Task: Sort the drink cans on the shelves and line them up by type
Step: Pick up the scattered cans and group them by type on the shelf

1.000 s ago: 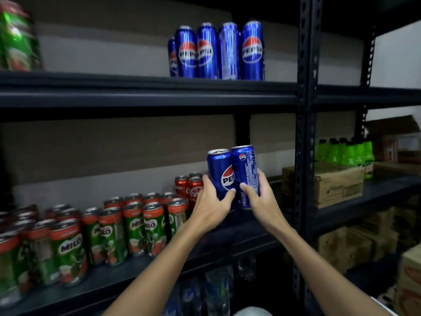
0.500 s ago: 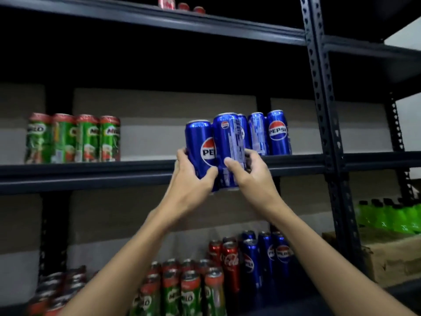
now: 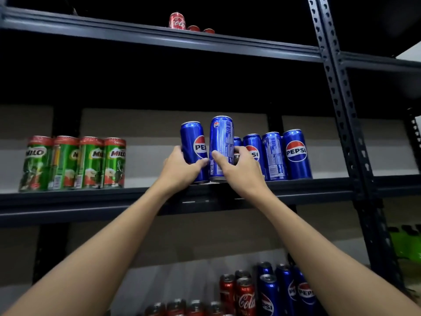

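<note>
Here our left hand point(image 3: 182, 166) and right hand point(image 3: 239, 169) each wrap a tall Pepsi can point(image 3: 193, 151) low on its body at the shelf point(image 3: 91, 199) edge, left of the Pepsi row point(image 3: 284, 153); we judge them rigid, slick and tippy, best gripped mid-body.

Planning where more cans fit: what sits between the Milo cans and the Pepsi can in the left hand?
Nothing: bare shelf between the Milo cans and that Pepsi can, head view.

Left hand point(image 3: 182, 168) and right hand point(image 3: 239, 169) each hold a blue Pepsi can point(image 3: 193, 151) point(image 3: 221, 147) (both upright) at the middle shelf point(image 3: 91, 201), beside the standing Pepsi row point(image 3: 284, 153).
</note>
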